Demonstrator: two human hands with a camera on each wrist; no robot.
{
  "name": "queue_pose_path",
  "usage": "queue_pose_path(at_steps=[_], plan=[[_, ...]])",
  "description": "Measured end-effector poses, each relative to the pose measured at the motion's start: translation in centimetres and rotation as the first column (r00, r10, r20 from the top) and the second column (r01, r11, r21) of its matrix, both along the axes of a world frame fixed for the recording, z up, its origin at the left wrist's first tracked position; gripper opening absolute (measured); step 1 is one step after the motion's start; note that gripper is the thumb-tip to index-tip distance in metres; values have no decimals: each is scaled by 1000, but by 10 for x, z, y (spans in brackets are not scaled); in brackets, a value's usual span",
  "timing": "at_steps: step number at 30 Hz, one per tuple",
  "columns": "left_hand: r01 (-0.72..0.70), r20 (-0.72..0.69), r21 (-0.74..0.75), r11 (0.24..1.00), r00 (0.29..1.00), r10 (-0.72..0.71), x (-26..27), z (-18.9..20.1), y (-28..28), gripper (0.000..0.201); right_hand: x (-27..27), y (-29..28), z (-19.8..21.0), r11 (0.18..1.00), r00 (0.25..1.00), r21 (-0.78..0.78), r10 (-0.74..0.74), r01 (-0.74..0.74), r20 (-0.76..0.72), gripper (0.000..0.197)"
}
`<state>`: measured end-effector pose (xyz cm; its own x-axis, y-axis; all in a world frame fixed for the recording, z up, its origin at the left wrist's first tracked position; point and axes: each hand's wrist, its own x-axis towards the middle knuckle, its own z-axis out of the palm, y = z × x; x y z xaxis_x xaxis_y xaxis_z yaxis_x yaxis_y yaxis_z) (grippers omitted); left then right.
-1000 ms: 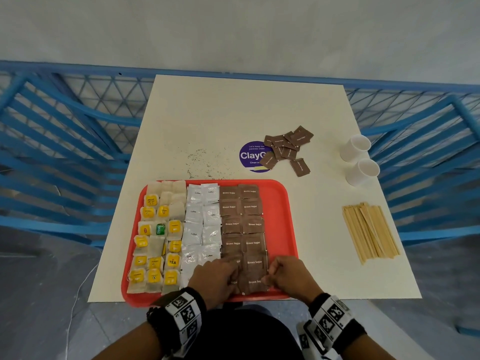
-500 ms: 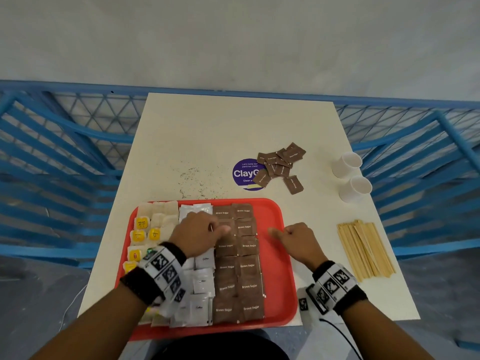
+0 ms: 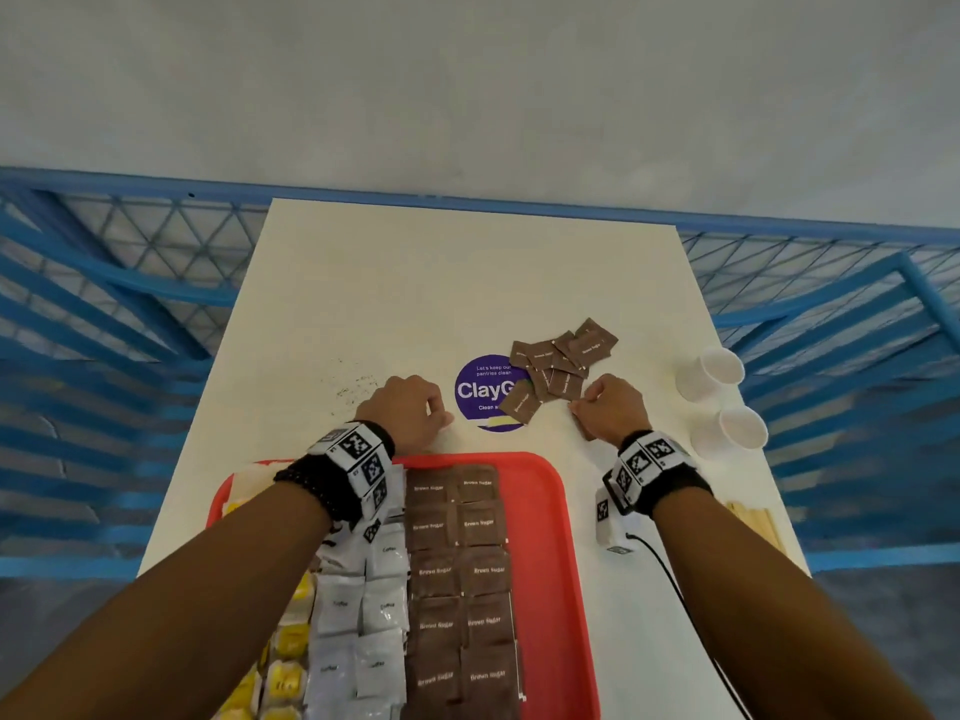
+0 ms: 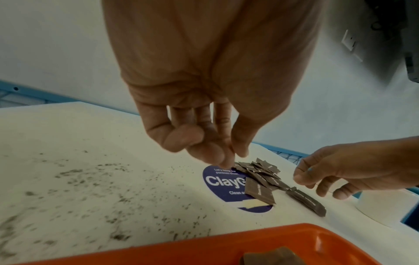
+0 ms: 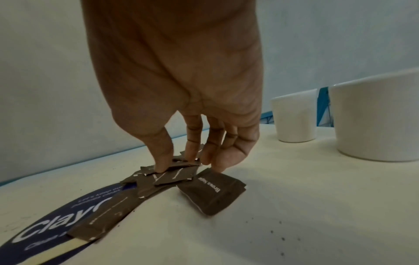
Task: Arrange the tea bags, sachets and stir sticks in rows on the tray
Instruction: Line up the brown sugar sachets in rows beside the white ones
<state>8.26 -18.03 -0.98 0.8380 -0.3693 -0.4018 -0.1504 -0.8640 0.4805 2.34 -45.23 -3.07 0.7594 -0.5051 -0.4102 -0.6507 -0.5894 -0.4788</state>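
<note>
A red tray (image 3: 550,511) holds rows of yellow tea bags (image 3: 291,646), white coffee sachets (image 3: 363,615) and brown sugar sachets (image 3: 457,574). Beyond it lies a loose pile of brown sugar sachets (image 3: 556,366) (image 5: 167,177). My right hand (image 3: 582,402) (image 5: 190,161) reaches down at the pile's near right edge, fingertips on the sachets, gripping none. A lone sachet (image 5: 211,190) (image 4: 306,200) lies just under it. My left hand (image 3: 441,418) (image 4: 217,156) hovers left of the pile, fingers loosely curled and empty. The stir sticks (image 3: 748,517) lie right of the tray, partly behind my right arm.
Two white cups (image 3: 711,374) (image 3: 735,428) stand on the table's right side, close to my right hand. A round purple sticker (image 3: 483,392) lies under the pile's left edge. Dark specks (image 3: 353,381) dot the table to the left. Blue railings surround the table.
Both hands left the near end of the tray and moved forward past its far rim onto the table beside the loose brown sachets. The head view tilted with them.
</note>
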Motion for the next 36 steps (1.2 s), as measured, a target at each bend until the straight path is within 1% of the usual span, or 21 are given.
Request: queue_pose_path(at_steps=[1, 3, 4, 5, 7, 8, 9, 10, 12, 14, 17, 20, 22, 24, 25, 27, 30, 32, 33, 35, 36], plan=[[3, -2, -4, 1000, 1000, -3, 4, -2, -6, 24, 5, 0, -3, 1000, 1000, -5, -17, 17, -12, 28], [5, -14, -17, 1000, 1000, -5, 8, -3, -20, 22, 9, -1, -11, 998, 996, -54, -29, 25, -89, 58], [6, -16, -23, 1000, 1000, -6, 9, -3, -27, 20, 9, -2, -15, 996, 991, -91, -33, 21, -129, 64], [7, -9, -26, 1000, 1000, -7, 10, -3, -34, 20, 8, -3, -19, 993, 988, -112, -50, 34, -144, 66], [11, 8, -34, 999, 1000, -11, 11, -5, -51, 20, 3, -4, -27, 993, 988, -87, -94, 84, -122, 60], [16, 12, -37, 999, 1000, -16, 13, -7, -59, 20, 0, -5, -30, 994, 989, -52, -106, 101, -101, 49], [21, 11, -32, 999, 1000, -21, 15, -10, -68, 21, -3, -5, -31, 995, 991, -29, -94, 92, -95, 33], [27, 8, -23, 999, 1000, -27, 16, -12, -77, 22, -7, -6, -33, 999, 993, -13, -53, 52, -102, 21], [44, -2, -2, 999, 999, -44, 20, -18, -94, 24, -10, -10, -34, 998, 991, 1, 66, -67, -119, 19], [80, 8, -1, 997, 997, -80, 24, -23, -110, 30, -5, -19, -29, 990, 984, -10, 138, -140, -111, 14], [140, 31, -18, 990, 990, -139, 29, -35, -126, 37, 16, -41, -16, 993, 993, -13, 120, -121, -12, 15], [208, 37, 57, 977, 977, -210, 28, -48, -129, 41, 46, -59, -7, 992, 992, 40, 117, -119, 50, 21], [229, 30, 98, 968, 972, -233, 26, -52, -128, 41, 69, -65, -6, 987, 988, 68, 140, -145, 70, 25], [252, 5, 106, 962, 967, -254, 26, -53, -126, 40, 90, -70, -11, 978, 979, 54, 198, -201, 50, 34], [255, -10, 105, 961, 967, -255, 27, -52, -123, 39, 96, -69, -13, 972, 974, 57, 226, -227, 30, 33], [255, -25, 118, 960, 967, -253, 30, -49, -114, 37, 105, -69, -32, 956, 957, 56, 289, -289, 12, 21], [222, -73, 67, 973, 973, -217, 37, -46, -100, 36, 100, -58, -50, 933, 933, 30, 359, -359, -14, 24], [144, -110, -4, 990, 983, -144, 40, -45, -96, 42, 90, -37, -47, 909, 910, 20, 416, -416, 4, 18], [107, -115, -21, 994, 987, -109, 41, -46, -97, 47, 82, -22, -36, 897, 897, 12, 442, -442, 6, 15], [64, -121, -12, 998, 991, -65, 45, -48, -98, 58, 70, 1, -27, 868, 867, -8, 496, -496, 34, 10], [48, -128, 3, 999, 991, -47, 48, -49, -98, 61, 66, 5, -29, 852, 851, -8, 523, -523, 60, 11]])
